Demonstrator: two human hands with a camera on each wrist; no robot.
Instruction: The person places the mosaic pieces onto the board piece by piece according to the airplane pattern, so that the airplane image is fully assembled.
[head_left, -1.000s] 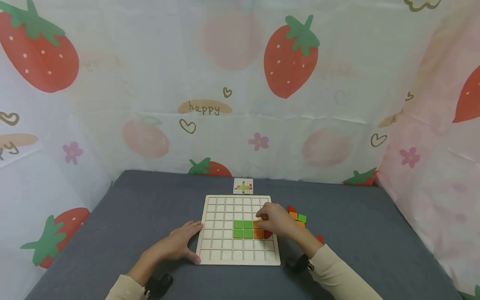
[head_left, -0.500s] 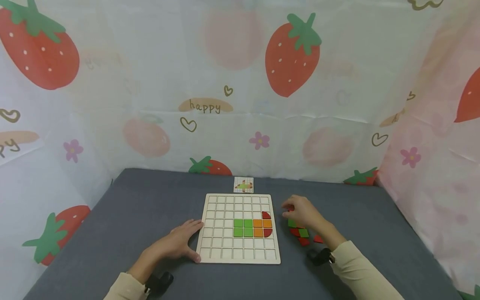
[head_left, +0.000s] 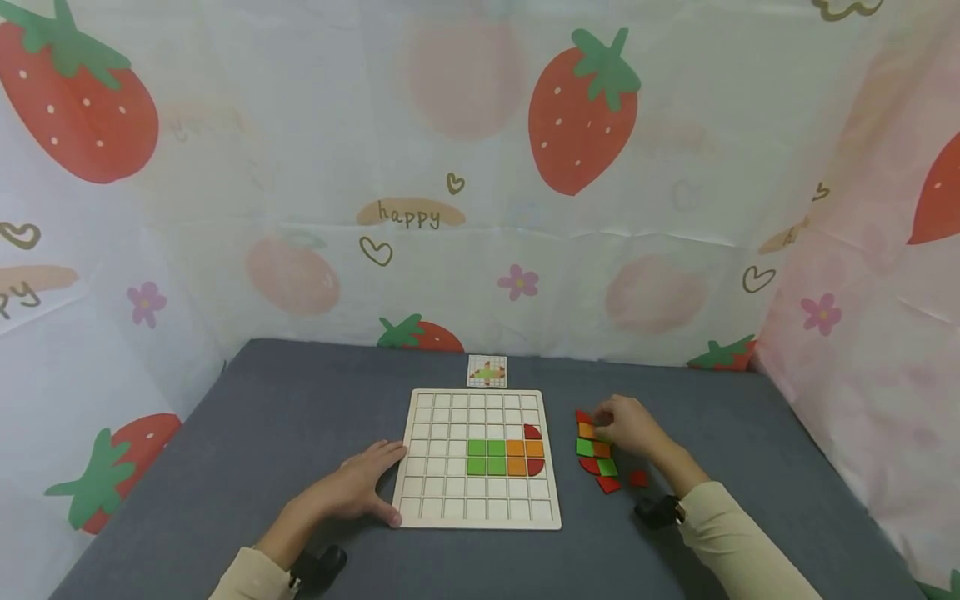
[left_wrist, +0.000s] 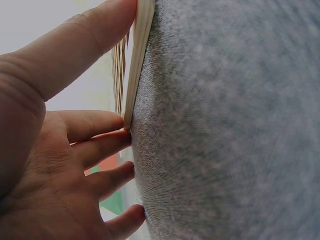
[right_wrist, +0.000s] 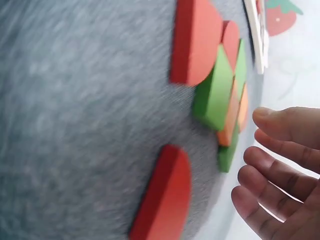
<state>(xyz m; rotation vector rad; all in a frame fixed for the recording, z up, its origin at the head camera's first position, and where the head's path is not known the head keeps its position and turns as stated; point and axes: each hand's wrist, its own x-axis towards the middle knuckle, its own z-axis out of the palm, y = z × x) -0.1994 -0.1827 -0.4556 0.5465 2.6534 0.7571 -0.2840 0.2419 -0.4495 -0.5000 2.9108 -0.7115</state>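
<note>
A pale wooden grid board [head_left: 442, 508] lies on the table. On it, toward the right, are several green square tiles [head_left: 487, 457], orange tiles [head_left: 516, 448] and two rounded red tiles [head_left: 532, 431]. My left hand [head_left: 360, 483] rests at the board's left edge, thumb at the near corner, fingers spread; the left wrist view shows thumb and fingertips touching the edge. My right hand [head_left: 632, 427] hovers at the loose pile of red, green and orange tiles [head_left: 592, 447] right of the board. In the right wrist view its fingers [right_wrist: 260, 160] are loosely bent, with nothing seen between them.
A small pattern card [head_left: 487, 372] lies behind the board. One red tile [head_left: 638, 478] sits apart from the pile, nearer the right wrist. Strawberry-printed cloth [head_left: 480, 167] closes off the back and sides of the grey table [head_left: 315, 392].
My right hand has moved right, from the board's right side to the loose tiles, uncovering two red and some orange tiles on the board. The left hand stays put.
</note>
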